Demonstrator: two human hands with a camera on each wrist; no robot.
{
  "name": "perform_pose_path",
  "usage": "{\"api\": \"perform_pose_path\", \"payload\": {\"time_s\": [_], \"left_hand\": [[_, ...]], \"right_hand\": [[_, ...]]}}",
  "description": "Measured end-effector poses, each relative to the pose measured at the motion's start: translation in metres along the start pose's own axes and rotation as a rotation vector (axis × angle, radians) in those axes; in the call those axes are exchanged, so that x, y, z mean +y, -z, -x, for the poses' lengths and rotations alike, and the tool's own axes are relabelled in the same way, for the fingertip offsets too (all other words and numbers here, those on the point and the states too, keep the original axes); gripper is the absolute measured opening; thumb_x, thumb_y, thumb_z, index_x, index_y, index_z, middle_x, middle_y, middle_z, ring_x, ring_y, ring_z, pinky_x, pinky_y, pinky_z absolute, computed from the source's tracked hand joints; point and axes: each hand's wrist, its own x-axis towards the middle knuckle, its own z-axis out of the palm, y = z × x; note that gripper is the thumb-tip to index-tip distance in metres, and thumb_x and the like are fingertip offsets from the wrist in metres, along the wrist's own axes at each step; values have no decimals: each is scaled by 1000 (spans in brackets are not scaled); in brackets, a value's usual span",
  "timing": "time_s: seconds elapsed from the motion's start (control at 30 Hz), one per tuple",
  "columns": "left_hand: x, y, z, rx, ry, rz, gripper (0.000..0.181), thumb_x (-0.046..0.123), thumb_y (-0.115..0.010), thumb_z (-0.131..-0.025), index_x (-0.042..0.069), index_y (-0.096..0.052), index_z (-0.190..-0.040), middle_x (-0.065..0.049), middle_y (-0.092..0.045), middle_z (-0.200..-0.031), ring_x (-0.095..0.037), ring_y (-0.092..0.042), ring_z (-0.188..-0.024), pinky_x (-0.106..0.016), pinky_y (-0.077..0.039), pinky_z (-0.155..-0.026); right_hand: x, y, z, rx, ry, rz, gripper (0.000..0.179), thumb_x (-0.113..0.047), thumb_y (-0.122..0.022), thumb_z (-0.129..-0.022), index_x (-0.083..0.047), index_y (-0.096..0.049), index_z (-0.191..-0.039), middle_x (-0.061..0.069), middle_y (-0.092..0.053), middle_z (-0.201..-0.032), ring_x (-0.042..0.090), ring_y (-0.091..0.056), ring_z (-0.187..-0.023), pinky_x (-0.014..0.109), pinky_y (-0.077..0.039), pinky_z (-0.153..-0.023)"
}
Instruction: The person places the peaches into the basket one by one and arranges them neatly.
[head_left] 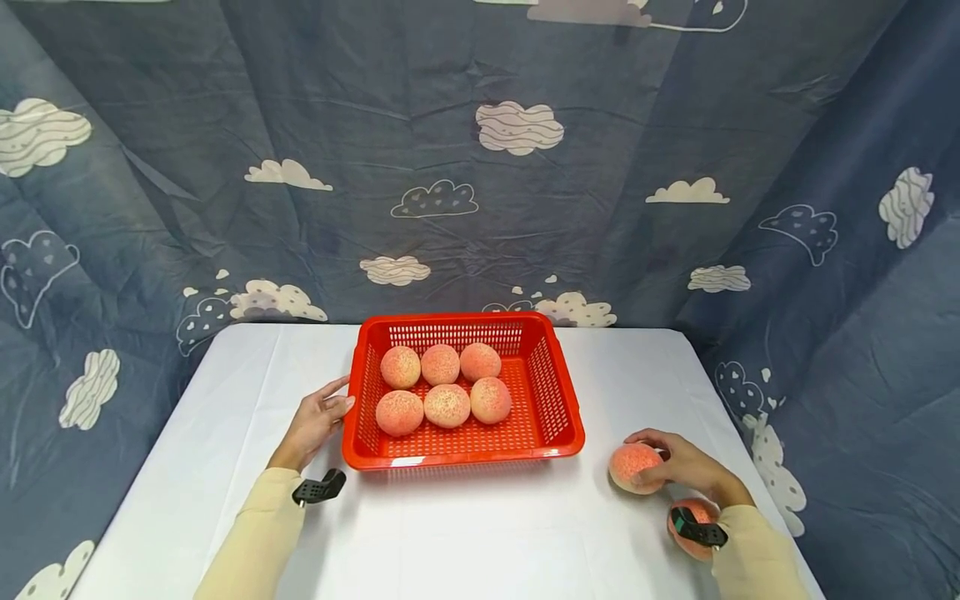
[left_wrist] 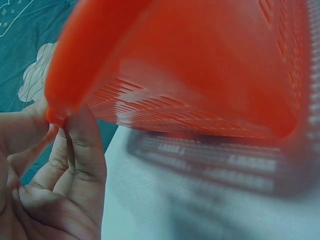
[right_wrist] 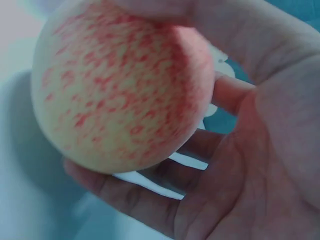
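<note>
A red plastic basket [head_left: 465, 458] with slotted walls stands at the table's back middle, holding several peaches [head_left: 447, 406] in two rows toward its left. My left hand [head_left: 315, 423] pinches the basket's left rim; in the left wrist view the thumb and fingers [left_wrist: 85, 150] meet at the rim's lower edge [left_wrist: 57, 115]. To the right of the basket, my right hand [head_left: 686, 462] grips a speckled pink-and-yellow peach [head_left: 632, 468]. In the right wrist view, thumb and fingers curl round this peach [right_wrist: 120, 95]. Another peach [head_left: 686, 546] lies beneath the right wrist, partly hidden by it.
A white cloth covers the table [head_left: 480, 533]. Dark blue curtains [head_left: 420, 150] with cloud prints hang behind it and along both sides. The basket's right part shows its bare slotted floor [head_left: 528, 417]. A black wrist camera [head_left: 318, 487] is strapped to the left wrist.
</note>
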Motion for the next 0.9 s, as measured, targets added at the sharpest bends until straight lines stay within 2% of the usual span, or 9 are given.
{"api": "perform_pose_path", "payload": {"time_s": [0.33, 0.57, 0.9], "left_hand": [[-3, 1, -1, -3, -15, 6, 56, 4, -53, -98, -4, -29, -148, -4, -66, -95, -2, -60, -75, -19, -52, -70], [-2, 0, -4, -14, -28, 6, 58, 5, -55, -97, -5, -28, -148, 1, -65, -90, -2, -60, -74, -19, -51, -69], [-1, 1, -2, 1, 5, -7, 58, 5, -55, -97, -3, -29, -148, -1, -66, -91, -3, -59, -73, -20, -50, -68]], "right_hand": [[-31, 6, -4, 142, -4, -3, 66, -23, -78, -79, -6, -51, -136, 17, -53, -131, 26, -53, -102, 35, -45, -80], [-49, 11, -8, 265, 104, 37, 61, -22, -76, -81, -7, -53, -135, 17, -54, -133, 28, -51, -109, 37, -45, -83], [-83, 10, -19, 308, 181, 9, 60, -22, -76, -83, -4, -51, -136, 18, -53, -132, 32, -48, -116, 40, -44, -90]]}}
